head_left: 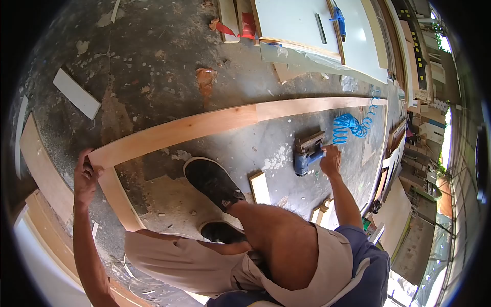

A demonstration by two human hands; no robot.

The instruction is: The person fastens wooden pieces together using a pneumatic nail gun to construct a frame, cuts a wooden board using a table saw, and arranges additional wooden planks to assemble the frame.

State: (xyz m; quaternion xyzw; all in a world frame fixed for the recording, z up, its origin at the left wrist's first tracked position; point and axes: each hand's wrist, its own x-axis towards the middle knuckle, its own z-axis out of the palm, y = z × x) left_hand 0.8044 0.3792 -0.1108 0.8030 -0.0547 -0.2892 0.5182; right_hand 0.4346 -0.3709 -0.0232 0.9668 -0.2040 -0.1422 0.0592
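Observation:
My left hand [86, 180] is closed around the left corner of a wooden frame [179, 130], where a long strip meets a shorter strip [118, 197]. The long strip runs away to the right and has a joint line partway along it. My right hand [331, 160] grips the handle of a blue pneumatic nail gun [303, 162], held inside the frame's outline. Behind the gun, a coiled blue air hose [348, 127] stretches toward the frame's far end.
White panels [302, 25] with a blue tool [339, 21] on top stand at the upper right. Offcuts lie about: a white strip [76, 94] and a block [260, 188]. My shoe [212, 179] is within the frame. Boards [43, 158] lie at the left.

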